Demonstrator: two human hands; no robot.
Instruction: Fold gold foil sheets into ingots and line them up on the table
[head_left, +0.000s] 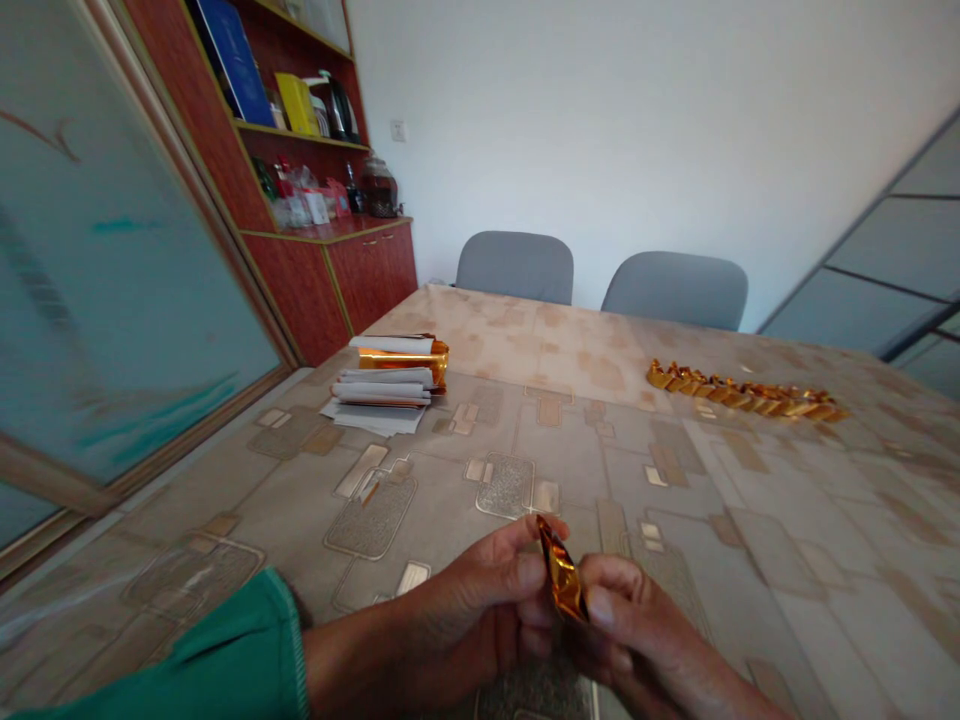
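Between my two hands, above the near part of the table, is a small piece of folded gold foil paper (561,572), narrow and shiny. My left hand (491,590) pinches its left side between thumb and fingers. On the other side, the thumb and fingers of my right hand (637,620) close on its lower right end. Farther off on the right lies a row of folded gold foil pieces (742,390), set close together. A stack of white-backed gold foil sheets (386,390), some curled, rests on the left side of the table.
The table (517,555) has a patterned beige cloth. Two grey chairs (514,266) stand behind its far edge, before a white wall. A reddish cabinet (367,270) with loaded shelves is at the back left, beside a frosted glass door (127,260).
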